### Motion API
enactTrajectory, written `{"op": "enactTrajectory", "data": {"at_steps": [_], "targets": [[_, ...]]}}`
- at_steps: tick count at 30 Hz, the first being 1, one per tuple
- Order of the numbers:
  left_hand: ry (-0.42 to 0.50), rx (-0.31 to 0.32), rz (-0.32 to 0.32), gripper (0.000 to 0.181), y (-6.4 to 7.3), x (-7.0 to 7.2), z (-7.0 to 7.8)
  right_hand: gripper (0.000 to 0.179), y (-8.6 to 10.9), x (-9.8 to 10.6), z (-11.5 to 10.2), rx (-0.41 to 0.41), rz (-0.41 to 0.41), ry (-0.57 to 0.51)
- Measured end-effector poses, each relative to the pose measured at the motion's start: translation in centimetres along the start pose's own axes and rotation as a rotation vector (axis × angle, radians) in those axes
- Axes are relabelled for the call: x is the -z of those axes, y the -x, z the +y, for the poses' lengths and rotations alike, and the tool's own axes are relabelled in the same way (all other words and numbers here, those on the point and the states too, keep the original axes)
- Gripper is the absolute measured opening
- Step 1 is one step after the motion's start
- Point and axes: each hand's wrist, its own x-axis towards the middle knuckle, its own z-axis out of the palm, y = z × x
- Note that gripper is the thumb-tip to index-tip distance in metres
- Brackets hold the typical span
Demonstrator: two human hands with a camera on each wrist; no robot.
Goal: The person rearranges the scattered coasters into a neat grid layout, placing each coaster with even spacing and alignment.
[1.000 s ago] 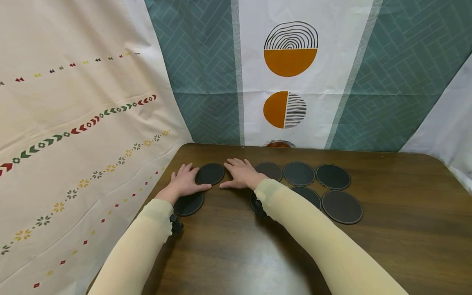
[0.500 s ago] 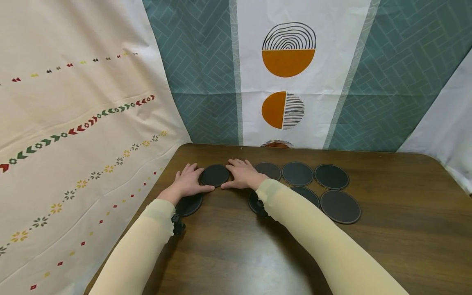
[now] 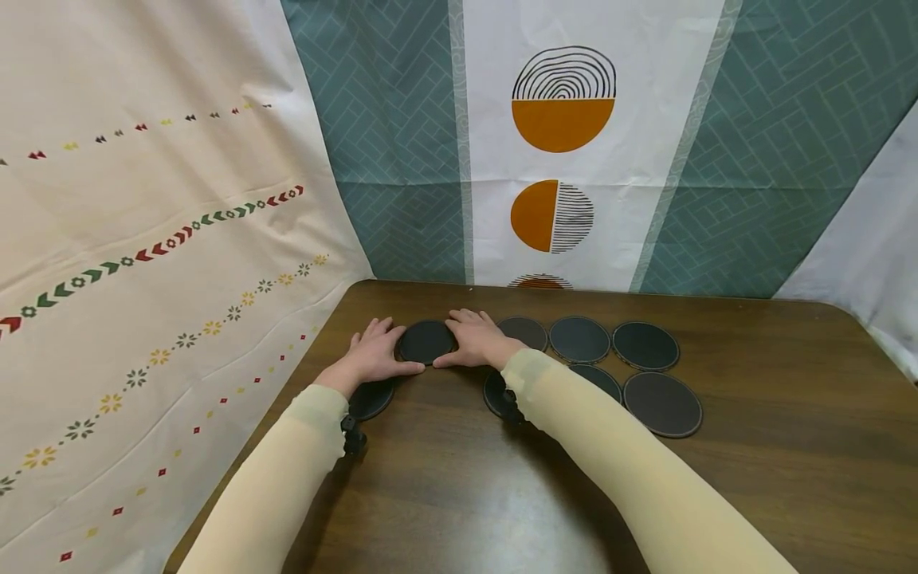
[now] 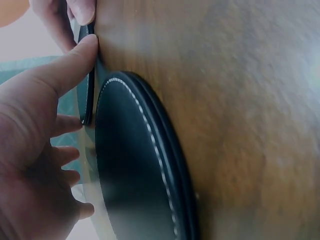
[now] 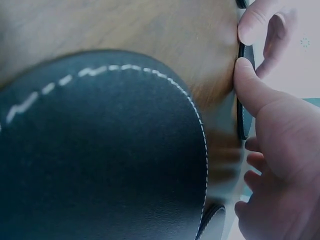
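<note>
A round black coaster (image 3: 427, 343) with a stitched rim lies flat on the wooden table, between my two hands. On its left side my left hand (image 3: 374, 352) has thumb and fingers spread along the edge. Against the opposite side rests my right hand (image 3: 476, 339), its thumb tip close to the left thumb. Both wrist views show the thumbs at the near edge of that coaster. Below my left wrist another coaster (image 4: 137, 165) is partly covered in the head view; its side looks layered. Under my right wrist lies a further coaster (image 5: 115, 145).
More dark coasters stand in two rows to the right, among them a back one (image 3: 579, 340), a rightmost back one (image 3: 645, 346) and a front one (image 3: 663, 404). My right sleeve covers part of the front row. Patterned curtains (image 3: 402, 159) hang behind and left of the table (image 3: 789, 446).
The coaster between my hands has slid to the right, with my left hand following it. My right hand has shifted only slightly, and the gap between it and the coaster has closed.
</note>
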Motion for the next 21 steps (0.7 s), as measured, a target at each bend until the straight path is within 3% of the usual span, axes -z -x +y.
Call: {"op": "enactTrajectory", "data": {"at_steps": [6, 14, 21], "targets": [[0.015, -0.009, 0.008, 0.104, -1.0, -0.7, -0.2, 0.096, 0.1, 0.0, 0.1, -0.001, 0.009, -0.015], [0.009, -0.021, 0.011, 0.099, -0.6, -0.2, 0.5, 0.093, 0.1, 0.0, 0.3, 0.039, 0.041, -0.034], [0.064, -0.043, 0.023, 0.111, -2.0, -1.3, -1.2, 0.087, 0.1, 0.0, 0.5, 0.045, 0.056, -0.048]]}}
